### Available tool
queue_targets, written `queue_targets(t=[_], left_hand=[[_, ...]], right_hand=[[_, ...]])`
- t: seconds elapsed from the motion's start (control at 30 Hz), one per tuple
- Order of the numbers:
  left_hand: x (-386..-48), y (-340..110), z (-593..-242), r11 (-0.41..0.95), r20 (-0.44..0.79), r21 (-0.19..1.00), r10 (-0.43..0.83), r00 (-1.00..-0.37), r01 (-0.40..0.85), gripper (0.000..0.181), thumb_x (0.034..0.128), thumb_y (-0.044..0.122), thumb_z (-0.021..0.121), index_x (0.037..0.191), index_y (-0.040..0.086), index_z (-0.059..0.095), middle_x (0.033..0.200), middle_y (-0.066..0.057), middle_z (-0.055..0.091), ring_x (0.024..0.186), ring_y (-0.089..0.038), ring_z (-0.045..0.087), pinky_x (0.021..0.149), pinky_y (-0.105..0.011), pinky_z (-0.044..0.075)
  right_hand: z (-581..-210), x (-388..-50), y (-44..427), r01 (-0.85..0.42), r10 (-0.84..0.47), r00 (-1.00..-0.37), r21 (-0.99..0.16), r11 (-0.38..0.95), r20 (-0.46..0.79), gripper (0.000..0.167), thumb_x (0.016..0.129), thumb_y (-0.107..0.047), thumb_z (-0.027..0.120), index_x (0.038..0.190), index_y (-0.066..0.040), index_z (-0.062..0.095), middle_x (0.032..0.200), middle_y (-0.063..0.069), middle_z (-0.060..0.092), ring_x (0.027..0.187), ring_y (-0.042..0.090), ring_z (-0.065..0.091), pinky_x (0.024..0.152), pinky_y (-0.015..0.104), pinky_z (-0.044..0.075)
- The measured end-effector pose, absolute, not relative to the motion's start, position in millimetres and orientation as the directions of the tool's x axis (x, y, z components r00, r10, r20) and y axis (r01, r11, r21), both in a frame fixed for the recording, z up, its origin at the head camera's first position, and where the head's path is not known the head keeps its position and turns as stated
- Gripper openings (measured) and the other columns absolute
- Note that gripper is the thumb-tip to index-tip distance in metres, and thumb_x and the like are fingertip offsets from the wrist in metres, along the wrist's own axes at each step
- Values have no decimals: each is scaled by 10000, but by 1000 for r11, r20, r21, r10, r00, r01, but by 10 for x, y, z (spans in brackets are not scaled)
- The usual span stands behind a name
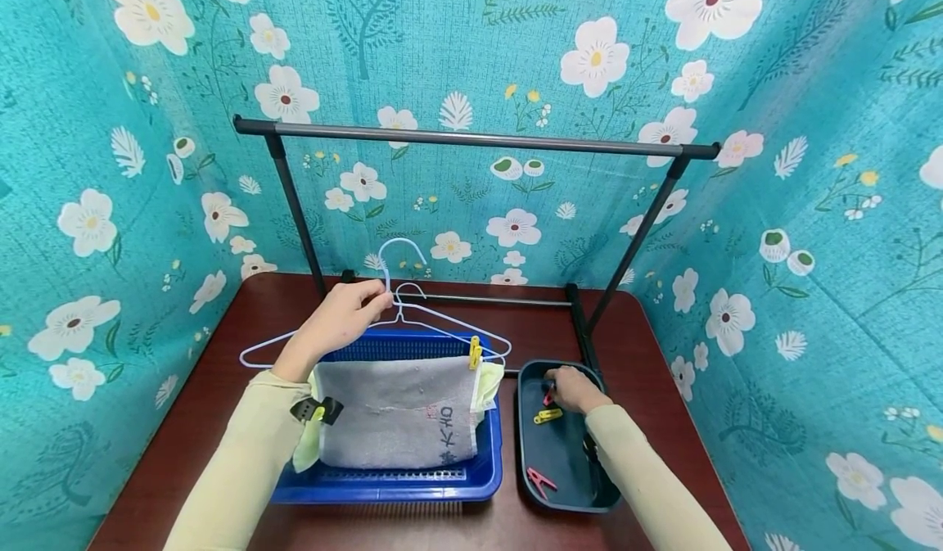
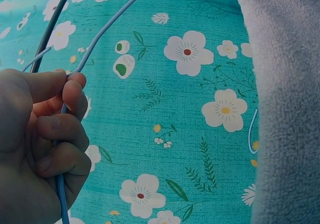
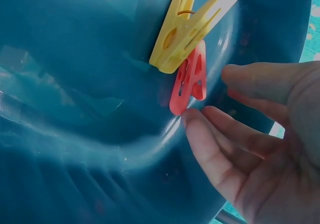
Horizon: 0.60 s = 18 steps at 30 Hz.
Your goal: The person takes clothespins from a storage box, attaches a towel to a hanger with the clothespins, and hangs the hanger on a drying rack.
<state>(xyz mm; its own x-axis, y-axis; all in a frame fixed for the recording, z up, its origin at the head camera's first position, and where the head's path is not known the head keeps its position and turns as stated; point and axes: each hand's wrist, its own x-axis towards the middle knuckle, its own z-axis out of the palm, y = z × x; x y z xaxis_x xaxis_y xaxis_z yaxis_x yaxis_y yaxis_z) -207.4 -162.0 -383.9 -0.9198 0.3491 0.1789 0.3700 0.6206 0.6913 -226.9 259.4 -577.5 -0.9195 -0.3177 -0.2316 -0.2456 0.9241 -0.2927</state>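
Observation:
My left hand [image 1: 337,322] pinches the neck of a light blue hanger [image 2: 102,29], just under its hook. From that hanger a grey towel [image 1: 398,412] hangs, and a yellow clothespin [image 1: 475,353] clips its right top corner. My right hand [image 1: 578,389] is inside the dark tray [image 1: 567,469], thumb and fingers apart. In the right wrist view a fingertip of the right hand [image 3: 255,134] is at the end of a red clothespin [image 3: 189,79], which lies against a yellow clothespin [image 3: 187,34].
A blue basket [image 1: 383,492] stands below the towel, with pale green cloth [image 1: 488,387] beside the towel. Another hanger [image 1: 408,289] is behind. Further back, a dark rack [image 1: 471,137] spans the table [image 1: 243,313]. Another red clothespin [image 1: 541,481] lies near the tray's front.

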Motion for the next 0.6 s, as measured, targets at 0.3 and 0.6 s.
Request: queue_targets(t=[0.3, 0.6], left_hand=[[-2077, -1634, -3833, 618, 183, 692, 350, -919, 373, 283, 1000, 278, 488, 770, 117, 523, 602, -25, 450, 501, -211, 399, 502, -332, 355], [-2065, -1634, -3849, 622, 183, 687, 352, -918, 376, 271, 999, 276, 490, 767, 139, 518, 608, -21, 452, 508, -206, 401, 506, -330, 356]], right_hand=[[-5782, -2293, 2577, -213, -305, -903, -301, 930, -304, 321, 856, 30, 608, 1176, 5, 615, 1072, 153, 624, 824, 203, 567, 736, 391, 481], [-5843, -2279, 2591, -179, -269, -905, -280, 943, -330, 347, 833, 64, 607, 1178, 26, 607, 1041, 152, 618, 785, 206, 546, 694, 361, 469]])
